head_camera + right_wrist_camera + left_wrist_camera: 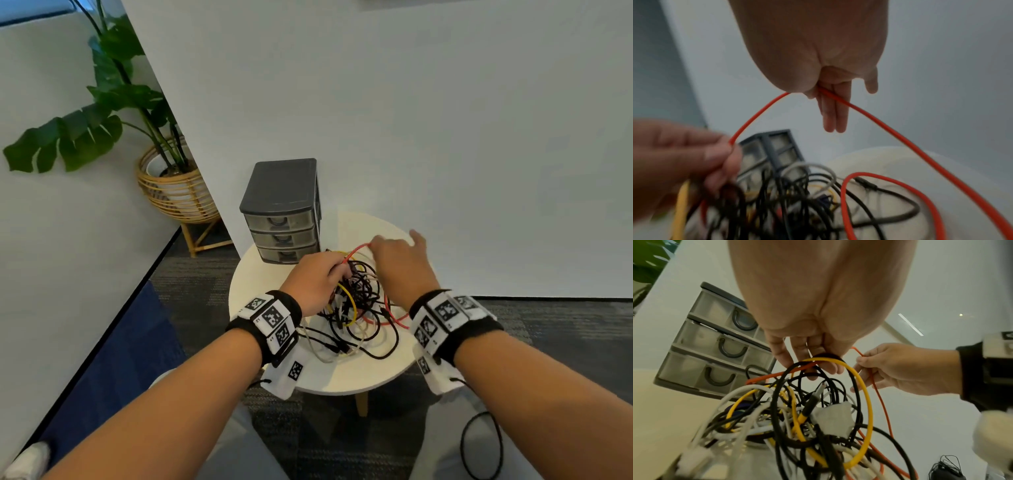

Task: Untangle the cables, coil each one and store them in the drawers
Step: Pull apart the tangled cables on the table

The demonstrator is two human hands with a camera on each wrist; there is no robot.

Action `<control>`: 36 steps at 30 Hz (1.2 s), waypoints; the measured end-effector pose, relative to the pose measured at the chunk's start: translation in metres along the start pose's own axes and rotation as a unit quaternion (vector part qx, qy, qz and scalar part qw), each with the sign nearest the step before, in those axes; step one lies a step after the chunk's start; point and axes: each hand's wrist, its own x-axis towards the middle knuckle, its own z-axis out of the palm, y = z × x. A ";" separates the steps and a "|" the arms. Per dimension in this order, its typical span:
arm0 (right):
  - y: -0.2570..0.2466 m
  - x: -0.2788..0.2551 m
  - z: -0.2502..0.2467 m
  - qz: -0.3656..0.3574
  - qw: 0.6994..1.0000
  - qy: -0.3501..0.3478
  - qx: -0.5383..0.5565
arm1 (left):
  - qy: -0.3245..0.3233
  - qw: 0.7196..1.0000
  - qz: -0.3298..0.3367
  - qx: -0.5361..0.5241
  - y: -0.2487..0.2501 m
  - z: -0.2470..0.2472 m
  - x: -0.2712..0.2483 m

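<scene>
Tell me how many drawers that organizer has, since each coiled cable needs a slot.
3, stacked in the grey organizer at the back of the round table: top drawer, middle drawer, bottom drawer. All are shut; none seems hidden.

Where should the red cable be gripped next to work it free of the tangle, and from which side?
Probably the bare red cable span running down from the right hand toward the table, taken from the right. There it hangs alone, whereas near the left hand it dives under the yellow cable and black loops.
</scene>
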 end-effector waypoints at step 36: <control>0.014 0.037 -0.037 0.092 0.833 0.210 0.503 | -0.008 0.999 -0.024 -0.021 -0.023 -0.006 0.003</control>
